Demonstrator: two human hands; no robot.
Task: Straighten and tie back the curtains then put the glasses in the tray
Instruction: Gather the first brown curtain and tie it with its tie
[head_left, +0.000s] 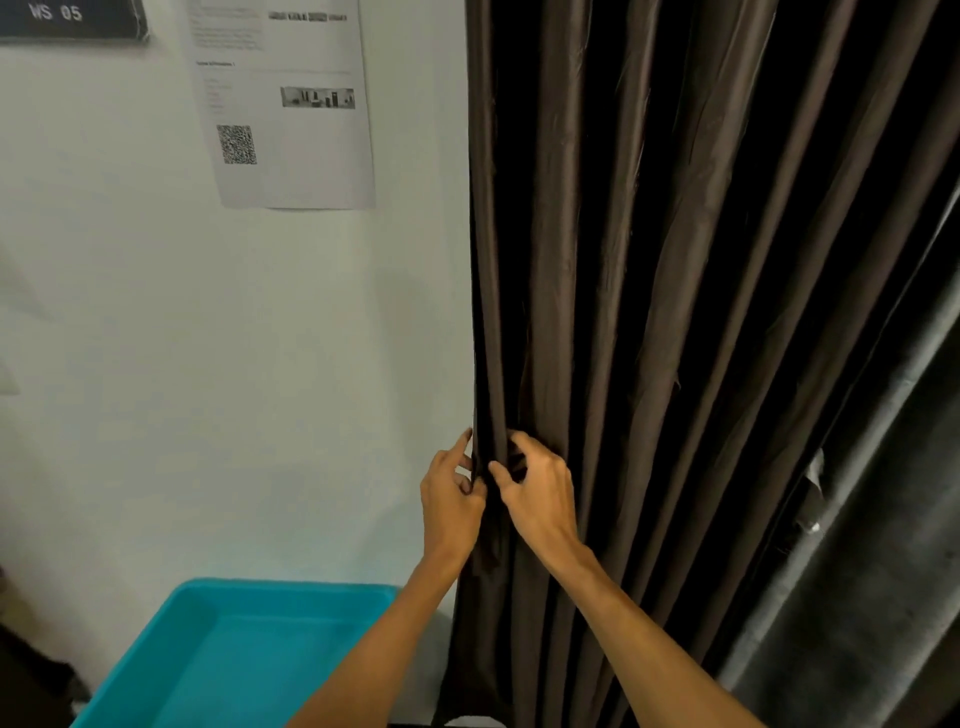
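A dark brown curtain (649, 260) hangs in long vertical pleats against a white wall, filling the right half of the view. My left hand (451, 499) pinches the curtain's left edge at about waist height. My right hand (540, 493) grips the neighbouring pleat just beside it, fingers curled into the fabric. The two hands almost touch. A turquoise tray (234, 660) sits low at the left, below my left forearm, with nothing visible inside it. No glasses are in view.
A printed sheet with a QR code (283, 104) is stuck on the white wall at upper left, beside a dark sign (72, 18). A second, greyer curtain panel (852, 545) hangs at the far right.
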